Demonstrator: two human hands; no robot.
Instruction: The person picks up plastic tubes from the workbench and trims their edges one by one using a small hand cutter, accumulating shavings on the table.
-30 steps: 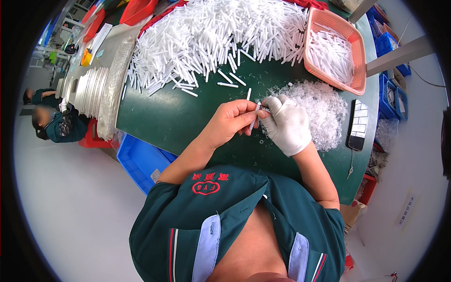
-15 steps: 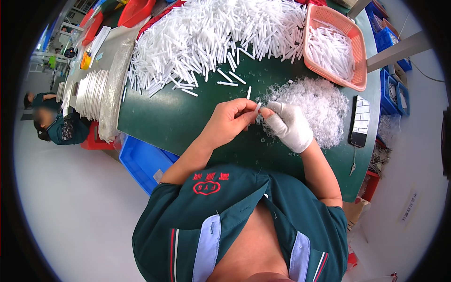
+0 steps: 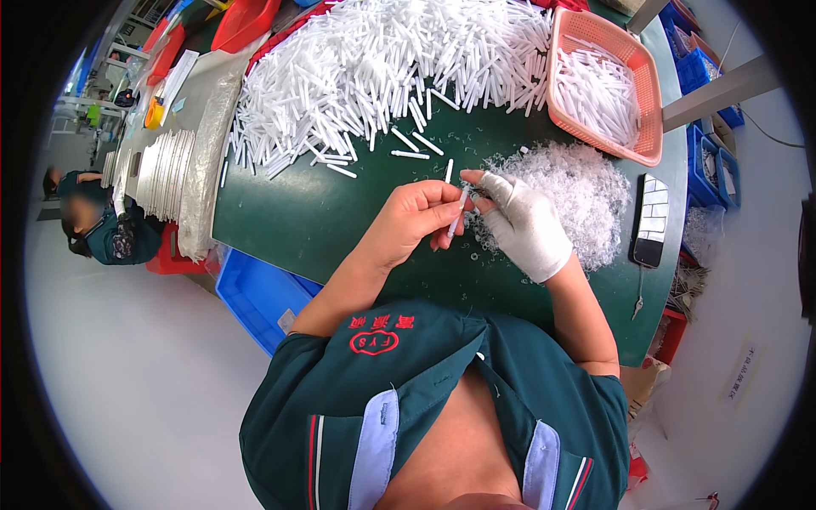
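Observation:
My left hand [image 3: 406, 225] pinches a short white plastic tube [image 3: 459, 212] between thumb and fingers, upright and slightly tilted. My right hand [image 3: 534, 228], in a white fingerless-tipped glove, is just beside the tube with thumb and forefinger apart and nothing visible between them. Just beyond my left fingers is a second white tube [image 3: 450, 170]; whether it touches them I cannot tell. Past my right hand spreads a heap of clear plastic scraps [image 3: 586, 191]. A large pile of similar white tubes [image 3: 382, 76] covers the far side of the green table [image 3: 289, 208].
An orange basket [image 3: 653, 140] of white tubes stands at the far right, beside a grey post [image 3: 722, 95]. A phone [image 3: 651, 223] lies near the right edge. Below the table's left edge is a blue bin [image 3: 255, 289]. Another person [image 3: 110, 229] sits at far left.
My right hand has drawn slightly away from the tube, its thumb and forefinger spreading. More of the tube in my left hand shows, reaching lower than before.

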